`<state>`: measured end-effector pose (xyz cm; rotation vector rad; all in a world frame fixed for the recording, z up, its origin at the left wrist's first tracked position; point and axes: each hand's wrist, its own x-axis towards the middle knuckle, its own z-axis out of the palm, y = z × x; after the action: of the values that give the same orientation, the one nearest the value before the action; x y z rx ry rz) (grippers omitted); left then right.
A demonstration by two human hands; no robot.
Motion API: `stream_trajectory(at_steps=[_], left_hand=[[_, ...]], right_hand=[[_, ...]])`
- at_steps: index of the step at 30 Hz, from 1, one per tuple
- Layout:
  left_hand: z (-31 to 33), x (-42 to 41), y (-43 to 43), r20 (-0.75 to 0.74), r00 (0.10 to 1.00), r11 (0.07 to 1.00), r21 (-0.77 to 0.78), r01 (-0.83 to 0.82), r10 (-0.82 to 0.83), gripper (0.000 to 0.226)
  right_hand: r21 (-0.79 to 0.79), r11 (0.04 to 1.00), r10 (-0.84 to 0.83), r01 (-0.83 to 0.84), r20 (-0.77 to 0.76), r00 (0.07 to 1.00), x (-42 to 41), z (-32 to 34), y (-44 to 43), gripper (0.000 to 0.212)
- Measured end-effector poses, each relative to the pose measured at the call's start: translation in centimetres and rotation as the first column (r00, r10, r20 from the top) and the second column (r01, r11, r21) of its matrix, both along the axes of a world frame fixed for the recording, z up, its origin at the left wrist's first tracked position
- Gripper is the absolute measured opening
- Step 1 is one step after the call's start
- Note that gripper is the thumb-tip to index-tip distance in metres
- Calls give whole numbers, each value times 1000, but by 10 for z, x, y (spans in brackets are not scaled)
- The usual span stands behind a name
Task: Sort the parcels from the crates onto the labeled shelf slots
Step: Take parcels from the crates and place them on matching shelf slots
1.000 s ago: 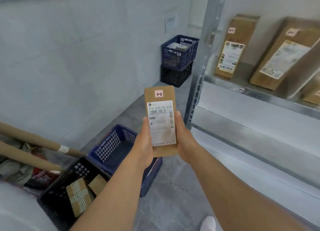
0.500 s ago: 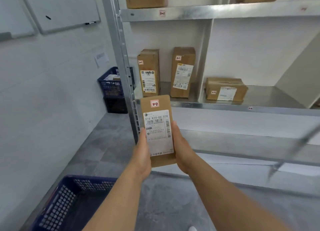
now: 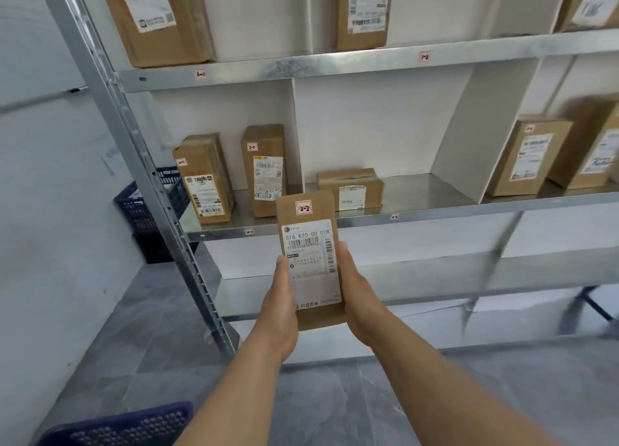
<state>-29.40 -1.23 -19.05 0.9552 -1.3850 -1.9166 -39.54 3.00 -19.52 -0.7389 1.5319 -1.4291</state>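
The person is standing in front of the metal shelf unit (image 3: 134,164), holding one brown parcel (image 3: 310,261) upright in the air with both hands. The left hand (image 3: 280,311) is gripping its left edge and the right hand (image 3: 358,298) its right edge. Both thumbs are pressing along the sides of the white shipping label, and the other fingers are wrapping behind the parcel, where I cannot see them. A small red-and-white sticker reading 2-2 is showing near the parcel's top edge.

The parcel is hanging just in front of the front edge of the middle shelf (image 3: 418,191), apart from it. On that edge a tag marked 2-2 (image 3: 394,216) is sitting to the right of the parcel and a tag marked 2-1 (image 3: 249,232) to the left.

Behind the 2-2 tag, a flat parcel (image 3: 350,187) is lying near the left end of its slot, close to a white divider (image 3: 298,137). Left of the divider, two upright parcels (image 3: 204,179) are standing side by side. More parcels (image 3: 529,157) are leaning in the slot at the right end. Other boxes (image 3: 157,16) are standing on the top shelf (image 3: 301,65).

A blue crate (image 3: 127,425) is showing at the bottom left corner of the floor, and stacked crates (image 3: 144,207) are sitting by the wall behind the shelf upright.
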Motion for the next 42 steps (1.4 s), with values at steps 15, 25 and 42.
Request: stream_trajectory(at_steps=[15,25,42], left_hand=[[23,-164,31,-10,993,991,-63,115,-116,50],[37,-298,31,-60,993,988,-126,90,-98,59],[3,-423,-21,-70,993,972,-218,82,-100,46]], right_hand=[[-71,994,-79,82,46,996,-161,22,44,61],[-144,988,-46,53,48,998,-297,29,39,63],[-205,964,-153,167,85,985,-424,4,-23,70]])
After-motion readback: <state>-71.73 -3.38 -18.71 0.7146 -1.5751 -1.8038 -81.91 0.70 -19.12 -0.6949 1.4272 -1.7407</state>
